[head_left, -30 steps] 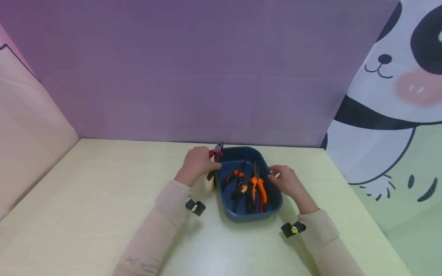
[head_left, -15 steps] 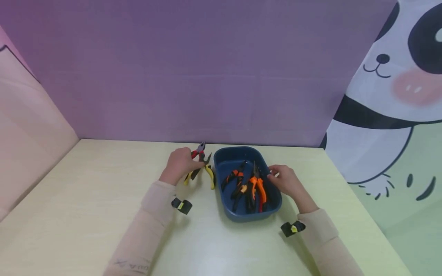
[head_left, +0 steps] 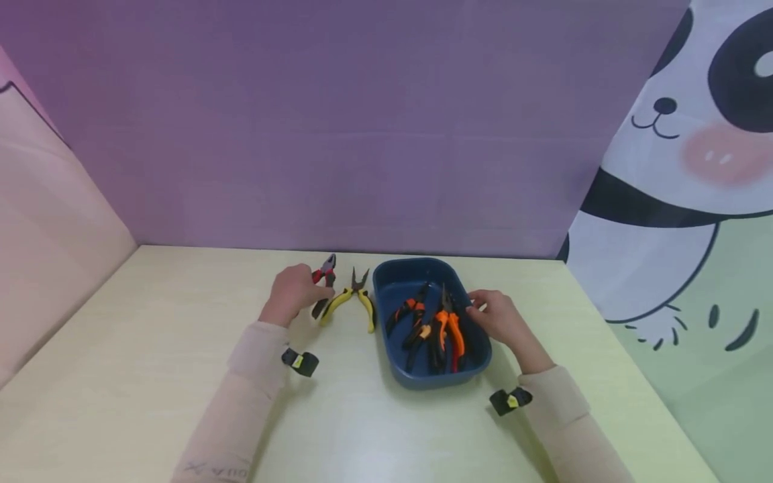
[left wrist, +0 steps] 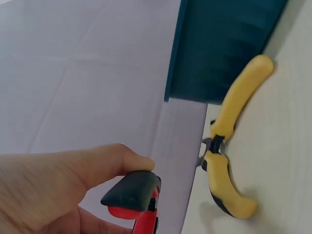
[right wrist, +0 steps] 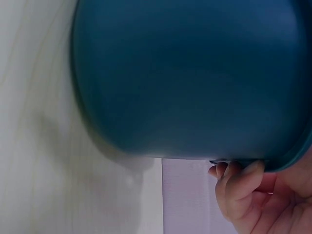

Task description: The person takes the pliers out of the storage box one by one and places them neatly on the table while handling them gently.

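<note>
From my feed, left hand (head_left: pixel 292 292): thumb and fingers clamped on red-and-black pliers (head_left: pixel 327 272). I read their metal nose pointing away toward the purple backdrop (head_left: pixel 302 121); in the left wrist view one black-and-red handle end shows close up beneath the thumb. This pair is left of the bin, near the back edge of the worktop (head_left: pixel 151 349).

Just right of that hand, yellow-handled long-nose pliers (head_left: pixel 357 288) lie on the worktop, handles spread, nose parted and toward the backdrop. Their right handle is just beside the bin wall; I cannot tell whether the two touch.

Right hand (head_left: pixel 496 315): fingers bent and clamped on the rim of the blue bin (head_left: pixel 417 382), at its right side. Bin stands upright on the worktop. In it I note orange-handled long-nose pliers (head_left: pixel 457 339) at the right and black-and-orange pliers (head_left: pixel 401 312) at the left; more dark and red handles overlap below, too tangled for me to count.

Both arms in pale sleeves, a small black unit (head_left: pixel 300 362) at each wrist. Panda print (head_left: pixel 652 268) on the right wall.
</note>
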Tool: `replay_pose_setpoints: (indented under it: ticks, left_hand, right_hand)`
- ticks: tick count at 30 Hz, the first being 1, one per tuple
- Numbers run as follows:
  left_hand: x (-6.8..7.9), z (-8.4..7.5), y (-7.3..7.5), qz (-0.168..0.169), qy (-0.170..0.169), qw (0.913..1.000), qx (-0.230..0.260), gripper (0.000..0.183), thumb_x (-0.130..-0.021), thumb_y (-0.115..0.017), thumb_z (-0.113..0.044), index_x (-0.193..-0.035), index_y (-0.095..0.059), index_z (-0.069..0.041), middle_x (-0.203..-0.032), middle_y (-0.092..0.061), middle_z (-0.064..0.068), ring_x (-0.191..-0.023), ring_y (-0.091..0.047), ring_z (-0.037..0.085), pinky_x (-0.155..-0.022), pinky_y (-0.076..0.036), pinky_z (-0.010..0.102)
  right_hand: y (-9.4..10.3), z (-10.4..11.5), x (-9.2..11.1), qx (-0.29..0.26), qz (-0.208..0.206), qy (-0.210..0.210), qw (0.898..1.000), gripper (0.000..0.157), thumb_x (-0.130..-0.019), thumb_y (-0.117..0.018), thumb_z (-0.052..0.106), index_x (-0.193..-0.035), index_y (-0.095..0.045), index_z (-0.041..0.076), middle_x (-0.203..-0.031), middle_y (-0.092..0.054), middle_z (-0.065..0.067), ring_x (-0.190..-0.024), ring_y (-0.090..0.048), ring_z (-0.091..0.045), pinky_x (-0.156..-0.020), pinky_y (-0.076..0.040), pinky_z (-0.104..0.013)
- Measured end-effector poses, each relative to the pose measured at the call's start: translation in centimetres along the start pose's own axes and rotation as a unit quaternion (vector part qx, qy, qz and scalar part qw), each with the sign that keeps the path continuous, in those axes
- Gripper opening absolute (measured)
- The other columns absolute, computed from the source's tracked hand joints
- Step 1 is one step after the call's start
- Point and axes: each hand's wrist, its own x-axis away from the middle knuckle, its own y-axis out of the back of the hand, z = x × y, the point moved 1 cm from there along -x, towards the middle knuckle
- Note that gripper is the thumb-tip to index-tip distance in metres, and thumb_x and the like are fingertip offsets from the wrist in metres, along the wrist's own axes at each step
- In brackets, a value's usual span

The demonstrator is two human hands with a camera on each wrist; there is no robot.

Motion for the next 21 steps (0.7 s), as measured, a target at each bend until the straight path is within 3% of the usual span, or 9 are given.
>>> replay_pose_setpoints:
  ticks: [11, 21]
  left_hand:
    - [-0.9, 1.5, -0.6, 0.004, -0.001, 0.9999, -0.013, 0.036, -0.079, -0.068, -0.036, -0.074, -0.051, -0.005, -0.066, -0.046, 0.005, -0.060, -0.043, 0.019, -0.051, -0.034, 0.029]
    - [-1.3, 2.0, -0.5, 0.014, 0.030, 0.9989, -0.032, 0.034, -0.081, -0.067, -0.035, -0.078, -0.053, -0.003, -0.069, -0.048, 0.006, -0.063, -0.044, 0.019, -0.055, -0.033, 0.029]
  right_hand:
    - [-0.2, -0.2, -0.2, -0.007, -0.003, 0.001, 1.000, 0.032, -0.089, -0.057, 0.006, -0.114, -0.057, -0.013, -0.088, -0.064, -0.018, -0.062, -0.057, -0.017, -0.054, -0.048, -0.030]
    - [-0.2, -0.3, -0.2, -0.002, -0.001, 0.002, 1.000, 0.032, -0.089, -0.057, 0.007, -0.114, -0.057, -0.013, -0.089, -0.064, -0.019, -0.060, -0.056, -0.016, -0.053, -0.047, -0.030]
